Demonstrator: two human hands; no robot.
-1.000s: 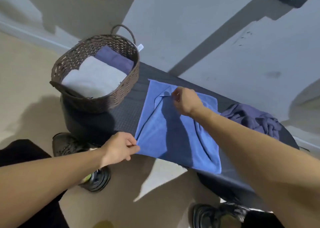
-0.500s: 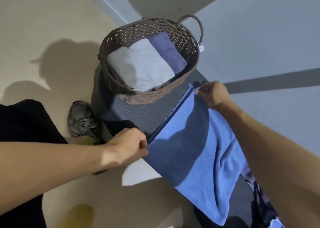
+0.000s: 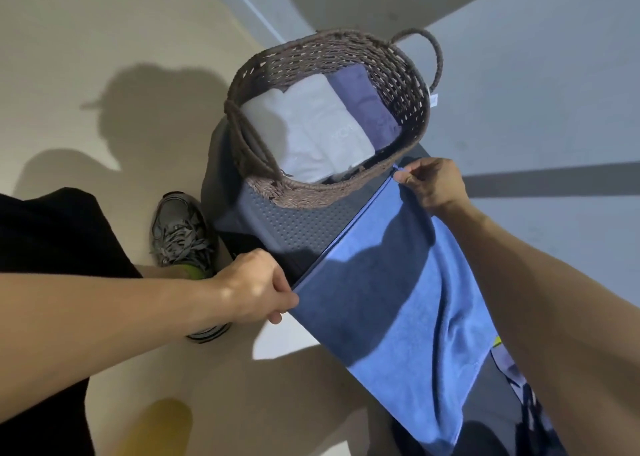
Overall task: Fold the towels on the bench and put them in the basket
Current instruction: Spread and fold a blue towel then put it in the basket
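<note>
Beige flooring (image 3: 86, 32) and a pale grey wall (image 3: 536, 91) are seen behind a dark, dimpled bench surface (image 3: 298, 227), on which everything is arranged. A brown woven wicker basket with loop handles (image 3: 398, 71) is stood at the far end of the surface, and inside it a folded white towel (image 3: 318, 129) is laid beside a folded purple towel (image 3: 363, 102), the two touching along their length. Just beside the basket, on the side nearer the person, a bright blue terry towel (image 3: 398, 282) is spread flat over the surface, its straight edge running parallel to the basket's near wall, with a strip of bare surface between them. The corner of the blue towel closest to the basket is pinched between the thumb and fingertips of the right hand (image 3: 433, 187). The opposite corner of that same edge, farther from the basket, is pinched by the left hand (image 3: 256, 287), whose fingers are curled around it. A crumpled dark blue cloth (image 3: 519, 383) is partly seen beyond the blue towel, well apart from the basket and mostly hidden by the right forearm. A grey laced sneaker (image 3: 180, 233) is seen on the floor below the basket.
</note>
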